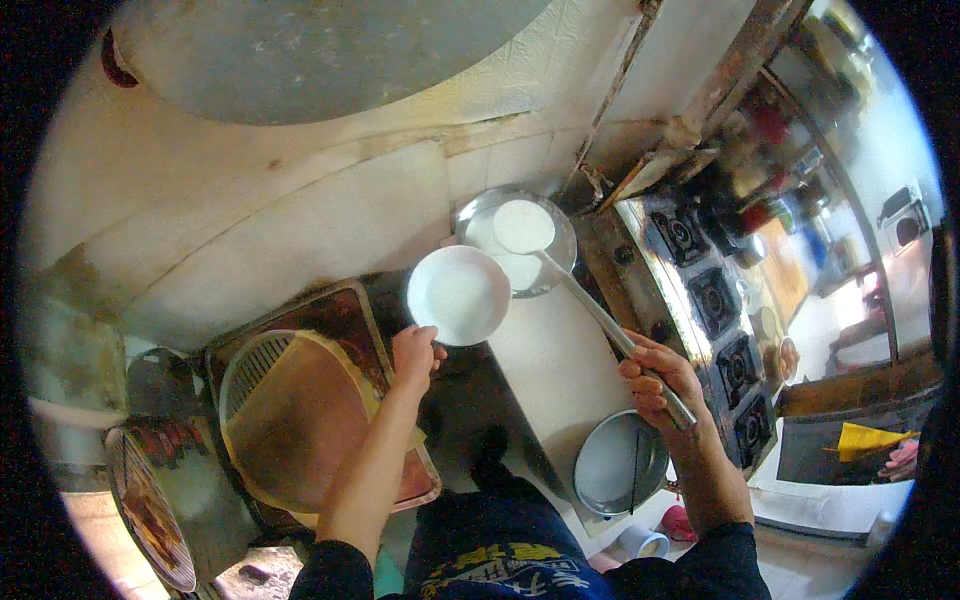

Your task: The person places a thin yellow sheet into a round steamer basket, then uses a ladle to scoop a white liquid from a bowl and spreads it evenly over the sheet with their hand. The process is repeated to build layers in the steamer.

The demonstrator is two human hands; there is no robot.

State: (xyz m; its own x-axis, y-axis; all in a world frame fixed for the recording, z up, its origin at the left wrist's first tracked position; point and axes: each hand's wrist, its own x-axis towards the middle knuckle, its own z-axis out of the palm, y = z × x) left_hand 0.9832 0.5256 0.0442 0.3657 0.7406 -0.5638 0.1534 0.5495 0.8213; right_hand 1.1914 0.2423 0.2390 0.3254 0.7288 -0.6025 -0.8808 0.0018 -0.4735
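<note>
My left hand [417, 357] grips the near edge of a round, shallow white vessel [459, 295]. A dark bit shows by the fingers, but I cannot tell whether it is a handle. In my right hand [660, 379] is the long metal handle of a ladle [524, 226], its cup full of white liquid. The ladle's cup is over a round metal bowl [559, 274], where more white liquid shows. The white vessel partly covers that bowl's near left rim. Both stand out above a pale counter [536, 352].
Left, a brown-rimmed tray [431, 480] bears a round rack [259, 360] under a brown flat sheet [300, 420]. A metal basin [611, 465] with a thin stick is at the counter's near end. A stove [712, 300] with several burners runs along the right. A large grey disc [322, 60] fills the top.
</note>
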